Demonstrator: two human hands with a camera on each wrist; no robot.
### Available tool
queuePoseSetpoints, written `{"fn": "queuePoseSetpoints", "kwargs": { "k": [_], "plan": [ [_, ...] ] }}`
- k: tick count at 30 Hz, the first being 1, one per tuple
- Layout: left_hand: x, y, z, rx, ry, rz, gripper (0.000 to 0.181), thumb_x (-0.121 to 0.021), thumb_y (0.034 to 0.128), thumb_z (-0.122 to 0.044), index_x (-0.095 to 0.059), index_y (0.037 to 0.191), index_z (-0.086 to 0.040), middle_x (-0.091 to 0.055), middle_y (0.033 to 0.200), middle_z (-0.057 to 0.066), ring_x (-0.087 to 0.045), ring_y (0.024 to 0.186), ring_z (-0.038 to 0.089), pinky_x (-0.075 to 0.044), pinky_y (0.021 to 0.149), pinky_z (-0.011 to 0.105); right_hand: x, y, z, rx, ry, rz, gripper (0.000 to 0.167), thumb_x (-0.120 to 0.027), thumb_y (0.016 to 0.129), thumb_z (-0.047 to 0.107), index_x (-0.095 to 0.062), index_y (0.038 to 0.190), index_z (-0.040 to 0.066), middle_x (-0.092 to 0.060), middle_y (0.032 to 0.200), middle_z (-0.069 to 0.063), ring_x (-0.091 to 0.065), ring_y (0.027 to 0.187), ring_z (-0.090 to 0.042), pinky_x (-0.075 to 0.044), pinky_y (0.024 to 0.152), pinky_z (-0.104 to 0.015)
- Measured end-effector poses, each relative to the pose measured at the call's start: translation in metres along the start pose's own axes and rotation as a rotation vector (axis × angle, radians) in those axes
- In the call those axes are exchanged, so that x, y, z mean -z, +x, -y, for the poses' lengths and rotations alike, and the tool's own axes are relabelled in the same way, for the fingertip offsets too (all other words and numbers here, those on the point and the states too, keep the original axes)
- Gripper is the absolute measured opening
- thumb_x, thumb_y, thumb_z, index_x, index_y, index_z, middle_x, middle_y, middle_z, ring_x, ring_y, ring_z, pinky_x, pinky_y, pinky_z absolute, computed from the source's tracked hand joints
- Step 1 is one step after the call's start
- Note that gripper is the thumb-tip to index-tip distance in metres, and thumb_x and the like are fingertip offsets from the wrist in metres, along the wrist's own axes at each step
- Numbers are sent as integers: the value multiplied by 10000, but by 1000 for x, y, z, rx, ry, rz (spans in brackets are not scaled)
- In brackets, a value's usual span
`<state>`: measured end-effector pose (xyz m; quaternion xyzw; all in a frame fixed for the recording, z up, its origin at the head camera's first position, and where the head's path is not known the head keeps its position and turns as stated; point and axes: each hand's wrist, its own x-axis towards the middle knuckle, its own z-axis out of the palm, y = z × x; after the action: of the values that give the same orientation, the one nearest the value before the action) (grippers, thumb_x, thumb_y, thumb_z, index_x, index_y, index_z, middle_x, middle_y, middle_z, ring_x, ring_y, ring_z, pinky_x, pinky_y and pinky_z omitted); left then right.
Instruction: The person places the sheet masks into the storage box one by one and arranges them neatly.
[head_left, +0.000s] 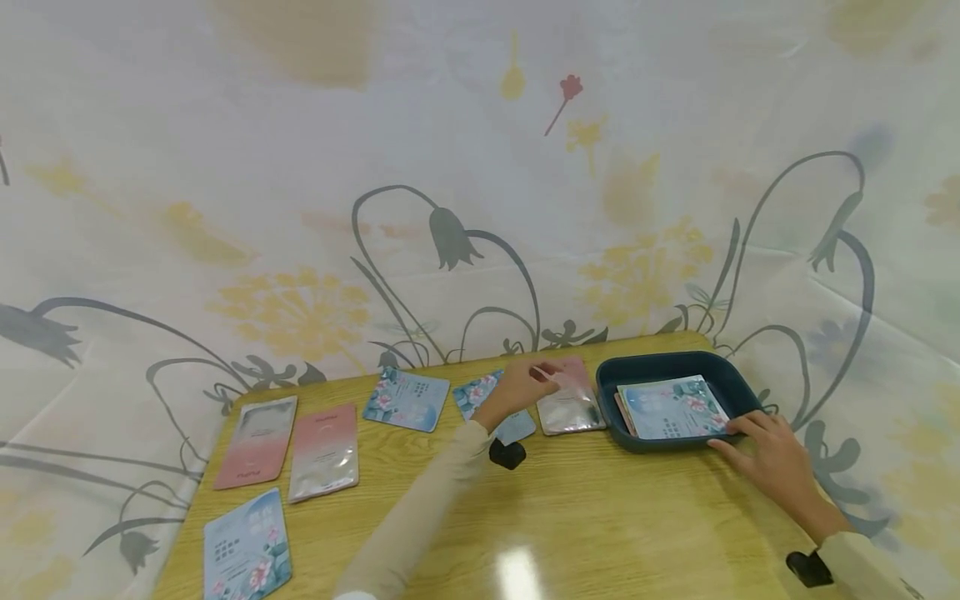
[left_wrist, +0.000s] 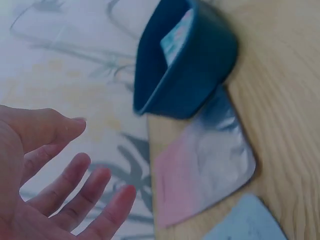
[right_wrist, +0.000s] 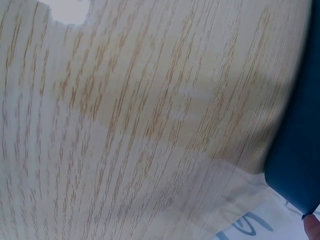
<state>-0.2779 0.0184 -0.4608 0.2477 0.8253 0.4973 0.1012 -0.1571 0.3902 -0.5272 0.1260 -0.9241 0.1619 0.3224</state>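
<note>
My left hand [head_left: 517,390] is raised over the back of the table, fingers spread and loosely bent, with nothing in them. Below and beside it lie a pink-and-silver sachet [head_left: 572,404] and a blue floral sachet [head_left: 517,427], partly covered by the hand and wrist. In the left wrist view the same pink-and-silver sachet [left_wrist: 205,160] touches the foot of a dark blue plastic bin [left_wrist: 210,60]. My right hand [head_left: 776,462] grips the bin's near right corner, thumb outside and fingers at the rim. Inside the bin, a blue floral sachet [head_left: 671,408] lies on top of others.
On the left lie two more pink-and-silver sachets, one farther left [head_left: 257,442] and one beside it [head_left: 325,454]. A blue floral sachet [head_left: 247,546] is near the front left, another [head_left: 407,400] at the back. A flower-printed cloth [head_left: 450,167] rises behind the wooden table [head_left: 585,508].
</note>
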Motion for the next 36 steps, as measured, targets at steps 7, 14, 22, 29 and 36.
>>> {"fn": "queuePoseSetpoints", "kwargs": {
  "k": [7,14,22,29,36],
  "plan": [
    [37,-6,27,49,-60,-127,250,-658,889,-103,-669,1139,-80,-626,1120,106,-602,979,279,-526,754,336,4,3,0,9,6,-7,324,-877,541,214,-660,755,105,-593,790,-46,-476,669,-286,-402,471,-406],
    [62,-16,49,98,-112,-174,277,-641,886,-82,-641,1161,-41,-586,1171,187,-588,1002,306,-512,820,481,3,4,0,16,5,1,328,-878,533,199,-661,759,102,-591,790,-42,-484,674,-289,-422,492,-442],
    [73,-16,67,202,-37,-207,312,-644,891,-91,-626,1190,-2,-572,1213,207,-549,1058,320,-486,868,463,3,2,0,-9,-3,18,330,-880,537,206,-664,766,104,-594,799,-41,-478,681,-277,-397,466,-392],
    [67,-13,88,248,-9,-237,287,-661,873,-57,-631,1142,39,-584,1167,195,-539,1042,330,-482,867,444,2,0,1,-17,-4,16,324,-878,532,196,-660,754,107,-589,787,-38,-477,684,-277,-403,473,-400],
    [56,-6,124,222,84,-233,277,-715,782,42,-678,1055,21,-643,1087,159,-590,1015,318,-509,842,407,1,0,2,0,-9,5,339,-880,520,186,-666,766,95,-593,791,-43,-494,696,-294,-425,480,-421]
  ]
}}
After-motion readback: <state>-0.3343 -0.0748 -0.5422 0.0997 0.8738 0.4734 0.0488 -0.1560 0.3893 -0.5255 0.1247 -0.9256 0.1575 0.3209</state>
